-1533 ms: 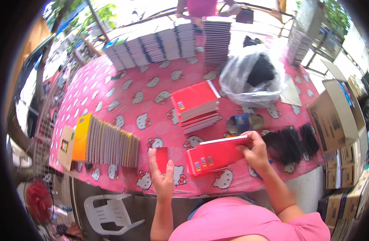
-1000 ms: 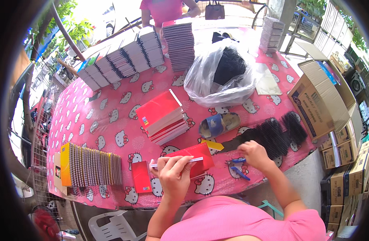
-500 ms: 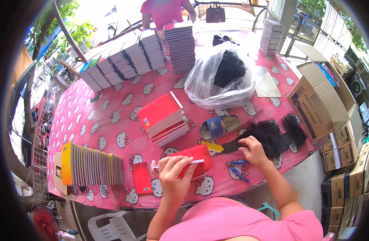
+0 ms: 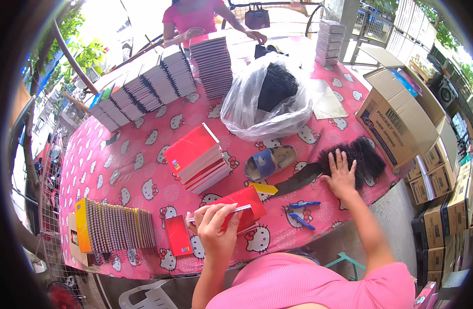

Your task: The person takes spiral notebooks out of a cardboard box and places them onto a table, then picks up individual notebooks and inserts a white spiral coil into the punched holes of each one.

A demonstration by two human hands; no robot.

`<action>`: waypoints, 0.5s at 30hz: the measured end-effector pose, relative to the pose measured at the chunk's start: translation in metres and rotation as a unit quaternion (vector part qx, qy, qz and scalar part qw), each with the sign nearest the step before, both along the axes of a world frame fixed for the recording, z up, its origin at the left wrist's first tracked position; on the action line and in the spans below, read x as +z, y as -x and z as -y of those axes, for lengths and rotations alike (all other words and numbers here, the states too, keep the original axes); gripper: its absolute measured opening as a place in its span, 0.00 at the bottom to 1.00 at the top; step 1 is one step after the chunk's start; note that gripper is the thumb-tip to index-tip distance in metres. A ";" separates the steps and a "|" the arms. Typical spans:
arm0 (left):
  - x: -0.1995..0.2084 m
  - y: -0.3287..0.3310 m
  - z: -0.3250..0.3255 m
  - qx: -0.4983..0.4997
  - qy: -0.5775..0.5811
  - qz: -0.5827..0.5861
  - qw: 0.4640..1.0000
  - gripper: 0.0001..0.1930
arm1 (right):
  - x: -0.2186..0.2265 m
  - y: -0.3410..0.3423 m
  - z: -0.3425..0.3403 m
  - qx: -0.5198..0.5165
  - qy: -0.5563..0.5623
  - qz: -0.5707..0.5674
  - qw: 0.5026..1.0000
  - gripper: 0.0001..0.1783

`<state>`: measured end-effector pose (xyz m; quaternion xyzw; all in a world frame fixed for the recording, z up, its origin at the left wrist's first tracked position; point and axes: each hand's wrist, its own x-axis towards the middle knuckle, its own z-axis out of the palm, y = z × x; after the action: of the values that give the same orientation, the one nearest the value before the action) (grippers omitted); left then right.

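Note:
My left hand [image 4: 216, 226] is closed around a thin red notebook [image 4: 242, 208], its pale edge facing up. Under it lie more red notebooks [image 4: 253, 199], and a single red notebook [image 4: 178, 235] rests flat to the left. My right hand [image 4: 341, 177], fingers spread, presses flat on a heap of black spiral binding coils [image 4: 371, 160]. A dark strip [image 4: 298, 180] extends left from the heap toward a yellow pointed piece [image 4: 264, 189]. Blue-handled pliers [image 4: 301, 220] lie between my hands, nearer the table's front edge.
Beyond my hands are a blue slipper [image 4: 270, 162], a red notebook stack [image 4: 197, 162] and a plastic bag [image 4: 241, 113] holding black coils. Yellow spiral notebooks [image 4: 120, 226] stand at left, white-paged stacks [image 4: 143, 92] behind. A carton [image 4: 396, 121] sits right; a person [image 4: 195, 18] stands across the table.
My right hand has moved away from me and rightward onto the coils, its fingers spreading flat. My left hand keeps its hold on the notebook. The person across now reaches toward the table.

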<state>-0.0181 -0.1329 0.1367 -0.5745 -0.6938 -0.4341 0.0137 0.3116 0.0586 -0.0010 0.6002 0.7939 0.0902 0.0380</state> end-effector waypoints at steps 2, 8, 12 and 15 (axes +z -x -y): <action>-0.002 0.001 0.000 -0.007 0.002 0.033 0.999 0.08 | 0.006 -0.010 -0.008 -0.015 0.015 -0.003 1.000 0.49; -0.003 0.001 0.001 0.000 0.001 0.024 1.000 0.09 | 0.044 -0.019 -0.052 -0.004 -0.054 -0.143 0.988 0.22; -0.005 0.005 0.004 -0.003 0.004 0.015 1.000 0.09 | 0.039 -0.015 -0.068 -0.028 0.022 -0.140 0.990 0.19; 0.000 0.005 -0.002 -0.009 -0.014 -0.009 1.000 0.09 | 0.038 -0.007 -0.067 -0.023 -0.054 -0.095 0.994 0.14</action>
<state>-0.0229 -0.1309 0.1369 -0.5842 -0.6821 -0.4391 0.0240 0.3182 0.1256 0.0372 0.6250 0.7741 0.0744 -0.0682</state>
